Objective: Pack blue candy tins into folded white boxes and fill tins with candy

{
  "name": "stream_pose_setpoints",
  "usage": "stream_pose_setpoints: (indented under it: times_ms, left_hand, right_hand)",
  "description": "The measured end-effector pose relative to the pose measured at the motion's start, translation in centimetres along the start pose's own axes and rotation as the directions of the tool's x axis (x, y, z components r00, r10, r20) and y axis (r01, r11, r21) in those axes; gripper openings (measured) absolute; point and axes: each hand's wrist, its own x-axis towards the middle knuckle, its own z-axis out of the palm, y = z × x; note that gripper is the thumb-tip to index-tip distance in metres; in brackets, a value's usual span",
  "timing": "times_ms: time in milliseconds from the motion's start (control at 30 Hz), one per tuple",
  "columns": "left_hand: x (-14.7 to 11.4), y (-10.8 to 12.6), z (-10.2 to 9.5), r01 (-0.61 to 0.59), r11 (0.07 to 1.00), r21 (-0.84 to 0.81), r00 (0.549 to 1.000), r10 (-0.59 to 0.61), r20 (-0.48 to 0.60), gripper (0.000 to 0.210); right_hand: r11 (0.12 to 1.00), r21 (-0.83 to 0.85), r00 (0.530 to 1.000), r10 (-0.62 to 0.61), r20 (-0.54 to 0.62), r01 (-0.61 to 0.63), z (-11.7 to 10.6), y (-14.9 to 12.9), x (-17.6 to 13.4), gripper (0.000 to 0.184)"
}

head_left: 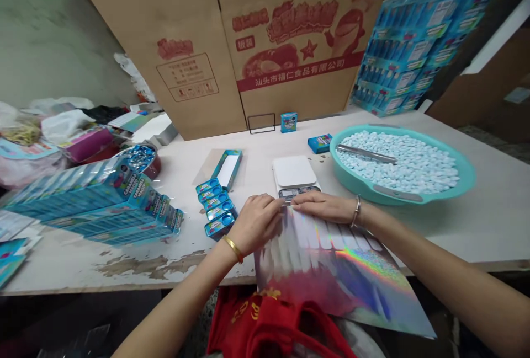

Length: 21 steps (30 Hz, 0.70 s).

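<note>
A shiny holographic printed sheet [323,270] slants across the table's front edge toward my lap. My left hand [256,223], with a gold bangle at the wrist, is closed over its top left corner, the fingers bent and pressed together. Along the top edge my right hand [325,207], wearing a silver bangle, grips the sheet with its fingers close together; the thumbs are mostly hidden. Just beyond my fingertips is a white digital scale [295,172]. Several small blue tins [219,224] stand in a row left of my left hand, by an open blue carton [229,169].
A turquoise basin [466,173] full of pale blue candies, with a metal scoop [366,154], stands right. Wrapped blue boxes [136,192] are stacked left, near a bowl of small wrapped pieces [141,158]. Large cardboard cartons [290,93] and another blue stack [409,54] stand behind.
</note>
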Motion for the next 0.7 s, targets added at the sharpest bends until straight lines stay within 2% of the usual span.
stream_pose_setpoints:
  times_ms: [133,267,500,700]
  left_hand:
    - [0.7,-0.8,2.2,0.04,0.999,0.001,0.999,-0.04,0.022,0.021]
    - [1.1,-1.3,4.2,0.004,0.999,0.045,1.0,-0.005,0.02,0.021]
    - [0.8,-1.3,6.3,0.033,0.999,-0.009,0.994,-0.034,-0.107,0.025]
    - [0.6,-1.3,6.8,0.013,0.999,-0.052,0.973,-0.024,-0.227,0.022]
  right_hand:
    - [1.0,-0.01,0.998,0.025,0.052,-0.024,0.6,2.0,1.1,0.044]
    - [0.999,0.009,0.994,0.031,0.101,-0.032,0.6,3.7,1.7,0.047]
    - [0.991,0.115,0.993,0.05,0.104,-0.062,0.2,5.3,2.2,0.048]
    - [0.985,0.137,0.986,0.09,0.14,-0.109,0.0,5.9,2.4,0.048]
